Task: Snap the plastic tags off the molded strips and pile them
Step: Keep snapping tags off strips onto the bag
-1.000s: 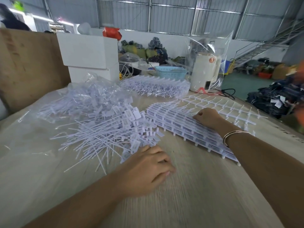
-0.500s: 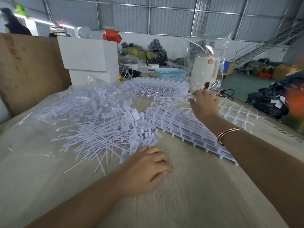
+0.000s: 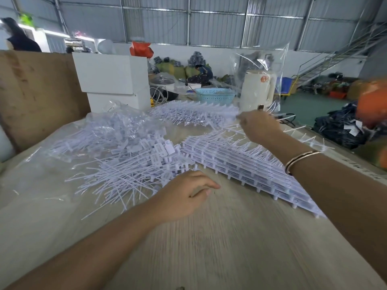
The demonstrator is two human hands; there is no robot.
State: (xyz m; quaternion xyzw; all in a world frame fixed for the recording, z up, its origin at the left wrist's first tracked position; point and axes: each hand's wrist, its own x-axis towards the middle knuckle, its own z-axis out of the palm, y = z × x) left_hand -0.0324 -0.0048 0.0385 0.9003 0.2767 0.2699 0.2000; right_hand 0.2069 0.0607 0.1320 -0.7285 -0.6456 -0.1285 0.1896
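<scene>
A loose pile of snapped-off white tags [image 3: 129,170] lies left of centre on the table, partly on a clear bag of tags [image 3: 100,132]. A flat stack of molded strips [image 3: 240,164] runs diagonally to the right of it. A second stack of strips [image 3: 194,114] lies farther back. My left hand [image 3: 186,195] rests on the table at the pile's near edge, fingers loosely curled and holding nothing. My right hand [image 3: 259,126], with a bangle on the wrist, reaches to the far stack's right end and grips a strip there; its fingertips are hidden.
Bare runner frames [image 3: 303,135] lie to the right of my right hand. Behind stand white boxes [image 3: 113,80], a blue basket [image 3: 215,96] and a cream appliance in a clear bag [image 3: 257,88]. A brown board [image 3: 31,91] stands at the left. Bare wooden tabletop [image 3: 209,248] lies near me.
My right hand has left the near stack and moved back and up to the right end of the far stack. My left hand has stayed by the loose pile.
</scene>
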